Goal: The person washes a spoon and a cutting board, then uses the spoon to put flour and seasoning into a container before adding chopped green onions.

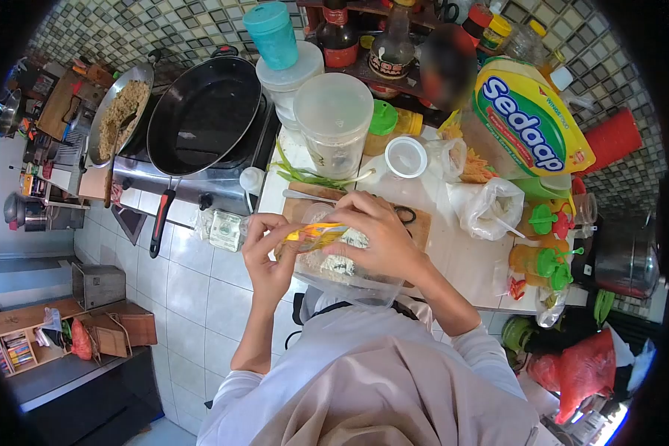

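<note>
One yellow-and-orange plastic packet (318,233) is located between two hands. The left hand (269,256) is clamped on the packet's left end, thumb against fingers; the right hand (373,236) is clamped on its right end, fingers curled over the top. One transparent plastic container (364,288) with whitish, green-flecked contents (340,263) is positioned directly below both hands. One wooden cutting board (419,229) lies beneath and beyond the hands; one pair of black-handled scissors (405,214) is near the right hand's knuckles. One bunch of green onions (312,175) lies ahead of the hands, beside one tall translucent canister (333,123). Two pans are ahead and left of the left hand: one black frying pan (204,111) and, farther left, one wok (97,152) containing light-brown grainy food (123,108). One Sedaap package (531,119) is ahead and right of the right hand.
</note>
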`<state>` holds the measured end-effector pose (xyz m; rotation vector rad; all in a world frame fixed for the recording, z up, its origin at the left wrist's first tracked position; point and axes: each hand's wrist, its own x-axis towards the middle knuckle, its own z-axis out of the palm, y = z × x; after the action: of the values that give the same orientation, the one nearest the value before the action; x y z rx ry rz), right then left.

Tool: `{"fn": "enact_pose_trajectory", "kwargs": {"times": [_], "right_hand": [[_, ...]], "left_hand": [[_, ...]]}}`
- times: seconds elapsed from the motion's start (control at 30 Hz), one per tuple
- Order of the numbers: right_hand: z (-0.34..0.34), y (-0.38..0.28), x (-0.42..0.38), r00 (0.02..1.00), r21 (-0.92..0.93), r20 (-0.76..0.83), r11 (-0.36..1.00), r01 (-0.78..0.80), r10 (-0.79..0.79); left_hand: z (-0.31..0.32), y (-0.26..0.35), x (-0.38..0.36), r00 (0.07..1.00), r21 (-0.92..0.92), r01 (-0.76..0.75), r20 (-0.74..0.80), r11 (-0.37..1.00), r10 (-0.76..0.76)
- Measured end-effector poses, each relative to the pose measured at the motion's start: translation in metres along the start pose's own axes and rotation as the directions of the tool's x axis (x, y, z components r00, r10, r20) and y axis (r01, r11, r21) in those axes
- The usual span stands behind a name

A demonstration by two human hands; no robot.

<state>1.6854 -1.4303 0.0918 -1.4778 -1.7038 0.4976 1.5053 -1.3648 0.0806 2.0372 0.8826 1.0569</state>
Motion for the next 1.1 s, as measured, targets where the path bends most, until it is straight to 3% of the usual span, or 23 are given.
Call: {"fn": "enact_pose_trajectory", "kwargs": {"times": [0.07,0.17,0.33,0.57,0.7,0.77,0.8,0.87,0.97,1.1], "right_hand": [[-0.001,0.002,0.000,0.999,0.079,-0.008,0.996,-0.033,0.034],[-0.001,0.007,0.000,0.997,0.117,-0.020,0.990,-0.077,0.080],[0.001,0.005,-0.001,0.995,0.261,-0.027,0.962,-0.086,0.096],[0.003,0.007,-0.004,0.998,0.217,-0.044,0.976,-0.031,0.042],[-0.016,0.005,-0.007,0.980,0.273,-0.080,0.949,-0.155,0.183],[-0.025,0.010,-0.012,0.960,0.284,-0.103,0.933,-0.223,0.261],[-0.029,0.014,-0.014,0.946,0.270,-0.124,0.928,-0.258,0.299],[-0.036,0.020,-0.020,0.926,0.257,-0.165,0.921,-0.293,0.341],[-0.045,0.036,-0.031,0.924,0.136,-0.134,0.931,-0.340,0.358],[-0.047,0.049,-0.043,0.923,0.071,-0.134,0.932,-0.355,0.361]], "left_hand": [[0.004,-0.002,-0.002,0.975,-0.352,0.179,-0.063,0.919,-0.214],[0.002,-0.004,-0.001,0.958,-0.452,0.244,-0.023,0.858,-0.285],[0.004,-0.003,-0.004,0.922,-0.549,0.340,0.036,0.763,-0.385],[0.004,-0.013,-0.008,0.901,-0.561,0.372,0.027,0.739,-0.433],[0.005,-0.015,-0.006,0.866,-0.647,0.375,-0.010,0.664,-0.499],[0.005,-0.013,-0.002,0.816,-0.800,0.387,0.066,0.459,-0.574],[0.004,-0.013,-0.001,0.816,-0.800,0.387,0.066,0.458,-0.574],[0.002,-0.013,0.002,0.749,-0.845,0.449,0.179,0.290,-0.638],[0.004,-0.008,0.007,0.710,-0.872,0.455,0.231,0.183,-0.665],[0.002,0.003,0.012,0.673,-0.847,0.511,0.288,0.147,-0.681]]}}
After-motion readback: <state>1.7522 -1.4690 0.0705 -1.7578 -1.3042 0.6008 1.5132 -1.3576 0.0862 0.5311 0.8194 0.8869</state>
